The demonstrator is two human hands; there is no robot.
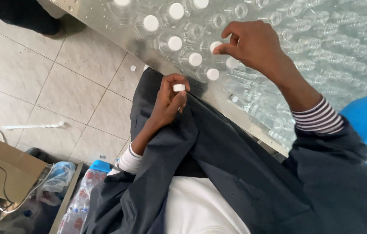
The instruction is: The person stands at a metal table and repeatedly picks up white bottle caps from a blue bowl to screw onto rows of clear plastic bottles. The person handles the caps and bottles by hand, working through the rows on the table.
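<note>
Left hand (168, 102) sits close at the dark jacket (218, 156), fingertips pinching 1 white cap (179, 87); beyond it, right hand (253, 43) reaches over the steel table (105, 26), fingers pressed on another cap (215, 46) atop a clear bottle among the crowded bottles (322, 39)

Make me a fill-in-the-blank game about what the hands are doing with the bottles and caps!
1. The left hand pinches a small cap that is ____ in colour.
2. The right hand reaches over the clear bottles standing on the shiny ____ table.
3. Under the dark jacket, each wrist shows a ____ cuff.
4. The floor is covered in pale ____.

Missing words: white; metal; striped; tiles
</note>
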